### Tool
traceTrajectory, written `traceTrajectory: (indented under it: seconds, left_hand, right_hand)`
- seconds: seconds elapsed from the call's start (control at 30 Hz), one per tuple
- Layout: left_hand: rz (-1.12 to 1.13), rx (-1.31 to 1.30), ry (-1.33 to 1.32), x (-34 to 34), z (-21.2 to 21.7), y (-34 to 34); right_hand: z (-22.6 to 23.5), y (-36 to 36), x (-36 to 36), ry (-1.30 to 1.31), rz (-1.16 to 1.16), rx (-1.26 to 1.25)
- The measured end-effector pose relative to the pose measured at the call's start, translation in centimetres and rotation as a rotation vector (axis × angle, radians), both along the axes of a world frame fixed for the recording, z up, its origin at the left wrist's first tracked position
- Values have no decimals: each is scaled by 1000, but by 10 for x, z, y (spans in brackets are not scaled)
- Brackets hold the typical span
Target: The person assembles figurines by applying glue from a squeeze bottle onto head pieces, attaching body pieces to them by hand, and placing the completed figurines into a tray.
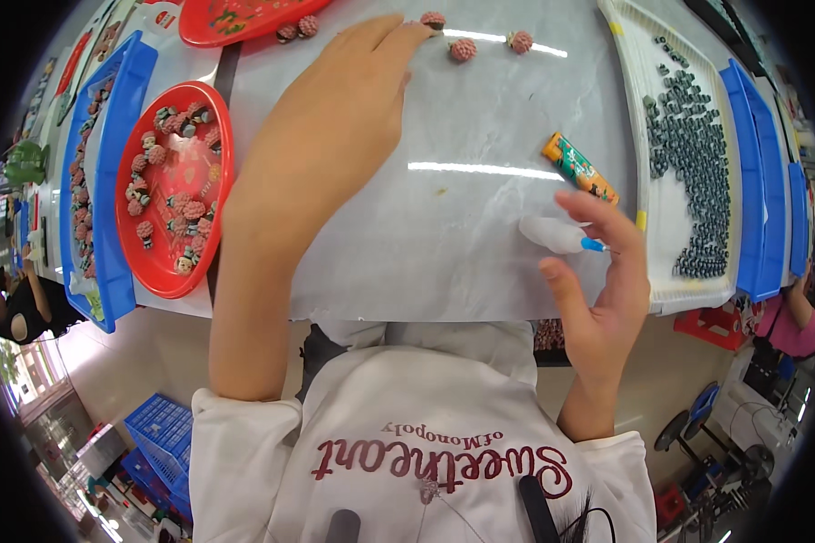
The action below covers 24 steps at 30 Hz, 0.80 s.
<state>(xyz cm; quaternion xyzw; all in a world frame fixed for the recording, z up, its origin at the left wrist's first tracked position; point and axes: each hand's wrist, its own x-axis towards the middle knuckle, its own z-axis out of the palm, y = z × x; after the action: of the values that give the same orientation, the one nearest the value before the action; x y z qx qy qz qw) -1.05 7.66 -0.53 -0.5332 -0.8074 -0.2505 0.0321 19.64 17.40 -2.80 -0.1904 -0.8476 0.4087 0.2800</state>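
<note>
Far up the grey table, my left hand (335,118) reaches forward with its fingertips at a small figure (434,20) with a pink bumpy top. The fingers appear closed on its side, though the thumb is mostly hidden. Two similar pink-topped pieces, a nearer one (463,50) and another (520,42), stand just to the right. Over the near right of the table, my right hand (607,281) is open, thumb and fingers apart. Beside its fingers lies a white squeeze bottle (551,233) with a blue needle tip. An orange and green packet (581,169) lies beyond that hand.
At left, a red oval tray (122,213) holds several pink-topped figures, beside a blue bin (116,262) of more. Another red tray (195,27) sits at the far left. Right of me, a white tray (643,118) holds many small dark pieces, bordered by blue bins (759,181).
</note>
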Motion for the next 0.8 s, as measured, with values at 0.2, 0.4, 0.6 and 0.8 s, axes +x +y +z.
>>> traceTrajectory:
  seconds: [0.2, 0.4, 0.6, 0.8]
  left_hand:
    - [130, -107, -20, -14, -15, 0]
    - [-76, 87, -700, 20, -11, -19]
    - [-137, 417, -1608, 63, -20, -45]
    - [-233, 373, -1384, 79, -30, -42]
  right_hand:
    - [1, 5, 6, -78, 70, -36]
    - [6, 3, 16, 123, 40, -557]
    - [21, 16, 19, 53, 42, -388]
    - [16, 25, 25, 247, 195, -229]
